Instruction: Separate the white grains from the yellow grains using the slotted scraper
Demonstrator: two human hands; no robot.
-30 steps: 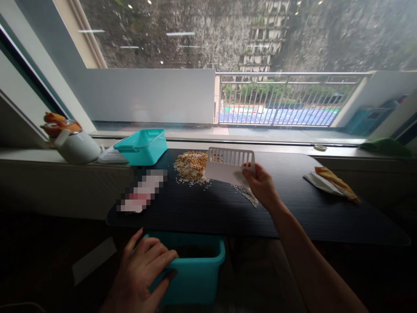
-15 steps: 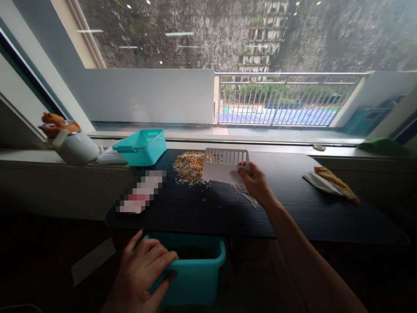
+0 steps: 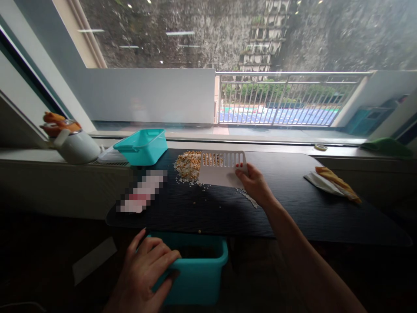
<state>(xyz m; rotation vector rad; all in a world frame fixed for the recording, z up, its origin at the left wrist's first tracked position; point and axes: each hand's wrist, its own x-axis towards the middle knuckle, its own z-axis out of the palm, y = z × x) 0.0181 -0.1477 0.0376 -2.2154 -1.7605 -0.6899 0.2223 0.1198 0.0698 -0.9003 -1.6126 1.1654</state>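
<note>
My left hand (image 3: 150, 265) grips the rim of a turquoise plastic bin (image 3: 195, 282), held just below the table's front edge; the bin's inside is dark. In my right hand (image 3: 256, 182) is a white slotted plastic board (image 3: 216, 176), pinched at its right end with the thumb on the near face. The board stands tilted on the table, its left end against a pile of yellow kernels and white grains (image 3: 188, 167), part of which shows through the slots. A thin trail of white grains (image 3: 249, 199) lies beneath my right wrist. One kernel (image 3: 199, 231) is at the table's front edge.
On the dark table (image 3: 293, 217) lie a blurred pinkish packet (image 3: 142, 191) at left and a yellow-and-white packet (image 3: 335, 184) at right. A second turquoise bin (image 3: 148, 148) stands at the back left, beside a white pot (image 3: 78, 148) on the sill.
My right hand has moved the slotted board slightly left and toward me, along the pile. A kernel now shows at the table's front edge. My left hand still holds the bin.
</note>
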